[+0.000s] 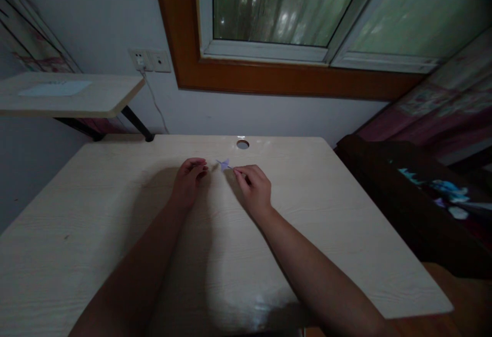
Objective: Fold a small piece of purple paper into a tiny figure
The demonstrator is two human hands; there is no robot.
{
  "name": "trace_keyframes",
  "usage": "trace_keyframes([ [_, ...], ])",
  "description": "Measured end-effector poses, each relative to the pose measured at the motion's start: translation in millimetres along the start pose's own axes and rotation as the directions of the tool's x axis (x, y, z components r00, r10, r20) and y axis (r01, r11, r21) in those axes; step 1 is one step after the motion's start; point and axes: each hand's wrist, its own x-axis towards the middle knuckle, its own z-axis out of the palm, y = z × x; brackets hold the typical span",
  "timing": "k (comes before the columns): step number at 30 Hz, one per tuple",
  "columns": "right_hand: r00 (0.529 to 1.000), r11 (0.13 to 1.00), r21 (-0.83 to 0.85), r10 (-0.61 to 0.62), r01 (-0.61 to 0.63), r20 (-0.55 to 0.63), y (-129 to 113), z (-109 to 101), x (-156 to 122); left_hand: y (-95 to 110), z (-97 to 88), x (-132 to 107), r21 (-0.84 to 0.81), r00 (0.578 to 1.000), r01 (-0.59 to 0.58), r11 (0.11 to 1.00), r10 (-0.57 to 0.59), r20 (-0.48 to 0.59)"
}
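Note:
A small pale-purple folded paper piece [225, 164], shaped like an origami crane with thin pointed ends, is above the far middle of the desk. My right hand [254, 186] pinches its right point between thumb and forefinger. To the left of the paper is my left hand [189, 178], fingers loosely curved and apart, with a small gap between its fingertips and the paper. Nothing shows in the left hand. Finer folds of the paper are too small to make out.
Both forearms cross the pale wooden desk [326, 245]. A round cable hole [242, 144] lies near its back edge. At the left, a raised shelf [115, 99] on black legs carries a white sheet [56, 88]. A cord [156, 101] hangs from the wall socket [140, 60].

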Motion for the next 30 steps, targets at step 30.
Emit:
trace_keyframes([
  [30,0.991,0.987,-0.1,-0.123,0.128,0.052,4,8,-11,-2,-1.8,1,0.039,1.0,-0.014,0.999,0.014,-0.001],
])
